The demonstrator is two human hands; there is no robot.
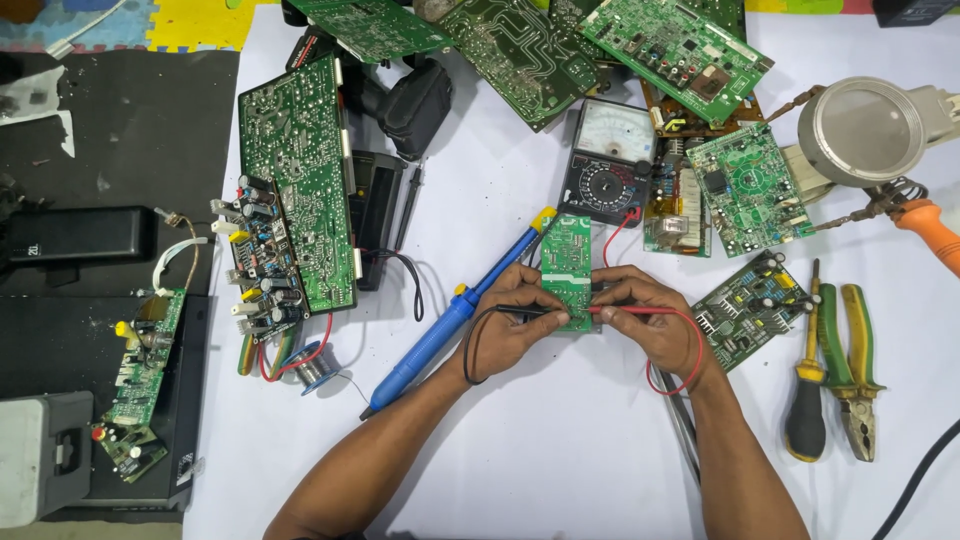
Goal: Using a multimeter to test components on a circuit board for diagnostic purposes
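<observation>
Pinching a black probe (530, 312), the left hand (515, 325) meets the right hand (650, 320), fingers closed on a red probe (625, 311), over a green board (568, 272)

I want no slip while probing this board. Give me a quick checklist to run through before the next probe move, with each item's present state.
1. Left hand grips the black probe: ok.
2. Right hand grips the red probe: ok.
3. Both tips rest on the small green circuit board: cannot tell, fingers hide them.
4. Black analogue multimeter faces the person: ok.
5. Needle reading: cannot tell.
6. Blue-handled soldering iron lies against the left hand: not ok.
</observation>
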